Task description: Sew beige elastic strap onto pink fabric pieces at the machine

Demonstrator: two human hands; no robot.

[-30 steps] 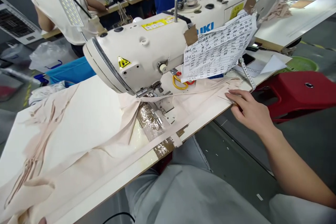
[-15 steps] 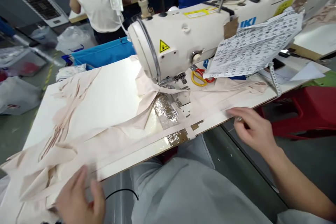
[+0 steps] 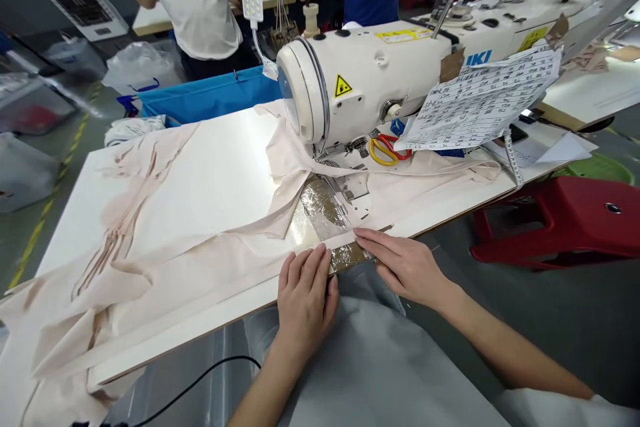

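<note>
A long strip of pale pink fabric point(image 3: 220, 263) runs along the front of the white table, and part of it passes under the needle area of a white sewing machine point(image 3: 360, 87). My left hand point(image 3: 305, 293) lies on the fabric's near edge, fingers stretched out side by side and thumb near the table rim. To its right, my right hand point(image 3: 407, 263) rests extended fingertips on the same edge, with its thumb tucked below. Both are just in front of the tape-covered patch point(image 3: 323, 203) by the needle plate.
Yellow-and-red-handled scissors point(image 3: 385, 150) lie behind the needle area. A handwritten sheet point(image 3: 487, 103) hangs on the machine, with a tape measure point(image 3: 513, 157) beside it. A red stool point(image 3: 565, 220) stands right. Bunched fabric point(image 3: 120, 247) lies left. Two people work beyond.
My left hand has moved right and away from me, from the left fabric to the front middle. My right hand has moved left along the edge, so both are now close together.
</note>
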